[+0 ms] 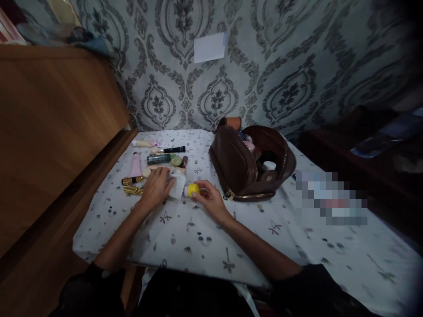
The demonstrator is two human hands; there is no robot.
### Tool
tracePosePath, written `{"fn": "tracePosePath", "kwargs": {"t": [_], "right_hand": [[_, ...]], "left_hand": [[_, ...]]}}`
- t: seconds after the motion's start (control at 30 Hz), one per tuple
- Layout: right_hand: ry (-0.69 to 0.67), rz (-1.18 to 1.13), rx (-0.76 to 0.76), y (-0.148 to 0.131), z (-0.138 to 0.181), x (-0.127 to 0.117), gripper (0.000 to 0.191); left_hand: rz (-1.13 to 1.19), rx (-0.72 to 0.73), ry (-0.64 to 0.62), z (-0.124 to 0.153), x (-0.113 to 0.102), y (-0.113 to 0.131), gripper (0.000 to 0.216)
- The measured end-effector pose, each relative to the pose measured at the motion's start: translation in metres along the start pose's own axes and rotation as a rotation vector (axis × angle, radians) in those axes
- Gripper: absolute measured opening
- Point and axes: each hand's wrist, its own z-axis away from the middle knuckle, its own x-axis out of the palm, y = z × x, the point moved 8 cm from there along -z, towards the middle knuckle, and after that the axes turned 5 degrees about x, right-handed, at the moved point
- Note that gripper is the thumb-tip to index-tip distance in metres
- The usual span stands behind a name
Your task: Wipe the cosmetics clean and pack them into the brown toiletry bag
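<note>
Yellow-capped container (193, 190) sits low over the patterned tablecloth (205, 237), pinched between the fingertips of the right hand (210, 200), in the head camera's single view. The left hand (156, 187) lies just beside it, fingers curled down on a white cloth (177, 185) that touches the container's near side. The step in hand looks like wiping or cleaning the container, with one hand steadying it and the other working the cloth. Any further move would call for a firm pinch on the small round body and a light press of the cloth against it. The container is small, with a bright yellow rounded top. Its lower part is hidden by fingers and cloth, so its shape cannot be told. Behind the left hand lies a row of cosmetics: a pink tube (135, 164), two gold tubes (132, 180) and a black-capped tube (173, 149). A brown bag (238, 167) stands open to the right, with more items inside.
</note>
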Motion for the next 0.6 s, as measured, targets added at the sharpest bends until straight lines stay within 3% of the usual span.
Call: {"fn": "tracePosePath", "kwargs": {"t": [0.13, 0.33, 0.43, 0.6], "right_hand": [[0.013, 0.056, -0.005, 0.0, 0.003, 0.0, 0.039], [-0.004, 0.081, -0.015, -0.003, 0.004, 0.003, 0.037], [0.011, 0.071, -0.011, -0.002, 0.004, 0.002, 0.038], [0.03, -0.048, 0.043, 0.004, 0.002, 0.0, 0.041]], "left_hand": [[-0.157, -0.016, -0.163, -0.009, 0.031, 0.016, 0.041], [-0.242, -0.064, -0.172, -0.013, 0.039, 0.014, 0.036], [-0.248, -0.025, -0.102, -0.016, 0.031, 0.011, 0.032], [-0.16, 0.073, 0.21, -0.003, 0.004, 0.018, 0.037]]}}
